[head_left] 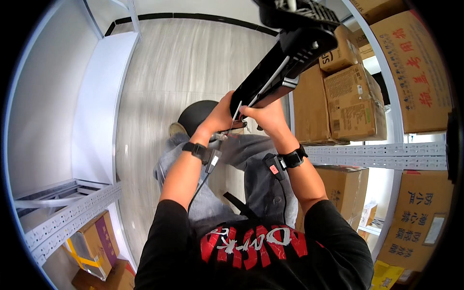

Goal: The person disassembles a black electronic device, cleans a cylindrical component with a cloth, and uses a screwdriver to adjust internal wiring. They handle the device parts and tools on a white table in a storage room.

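A long black appliance [263, 72] with a silver strip along its side stretches up and to the right, away from me. At its far end is a wider black head [302, 17] with slots, partly cut off by the picture's edge. My left hand [220, 116] is closed around the near end of the body from the left. Opposite it, my right hand [268, 116] grips from the right, thumb on top beside a thin pale cord or rod [237, 111]. Behind my left hand, low down, a dark rounded object [193, 113] shows; its kind is unclear.
Metal shelving [377, 154] on my right carries several cardboard boxes [353, 101]. Along the left runs a white shelf [104, 87], with a perforated metal beam [72, 215] and a yellow-strapped box [92, 246] below. Grey wood-patterned floor [159, 63] lies between.
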{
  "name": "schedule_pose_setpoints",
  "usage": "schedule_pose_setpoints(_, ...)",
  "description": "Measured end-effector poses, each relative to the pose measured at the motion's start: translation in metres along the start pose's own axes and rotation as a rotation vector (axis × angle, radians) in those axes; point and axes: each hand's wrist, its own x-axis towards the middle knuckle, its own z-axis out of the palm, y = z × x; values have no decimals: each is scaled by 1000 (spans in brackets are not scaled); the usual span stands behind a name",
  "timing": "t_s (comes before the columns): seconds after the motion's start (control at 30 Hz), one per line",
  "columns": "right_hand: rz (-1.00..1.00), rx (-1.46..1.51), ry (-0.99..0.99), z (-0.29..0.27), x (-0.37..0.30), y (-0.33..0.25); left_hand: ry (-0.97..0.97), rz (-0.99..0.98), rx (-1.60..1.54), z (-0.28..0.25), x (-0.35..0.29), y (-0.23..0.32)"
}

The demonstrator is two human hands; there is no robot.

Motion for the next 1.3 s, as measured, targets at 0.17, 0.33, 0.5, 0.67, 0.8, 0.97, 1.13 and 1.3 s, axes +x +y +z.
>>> schedule_pose_setpoints(0.17, 47, 24, 0, 0, 2, -5, -67, -155, -3, -1, -1, 6)
schedule_pose_setpoints(0.33, -7, -5, -143, -16, 11, -8, 179, -30, -13, 11, -2, 16)
schedule_pose_setpoints(0.5, 26, -135, -230, -36, 23, -6, 442, 81, -2, 32, 5, -2)
schedule_pose_setpoints(0.67, -58, -51, -169, -28, 16, -2, 313, 20, 89, 28, -1, 7)
schedule_pose_setpoints(0.8, -55, -55, -99, -10, 9, -14, 239, -37, -12, 16, -2, 4)
schedule_pose_setpoints(0.97, 62, -4, 8, 1, -4, -15, -7, -101, 42, 0, -3, 6)
schedule_pose_setpoints(1.13, 66, 57, 47, 4, 0, -14, -51, -133, 42, -3, 1, 7)
schedule_pose_setpoints(1.3, 90, 84, -90, -12, 8, -18, 1, -140, -77, 5, 2, 19)
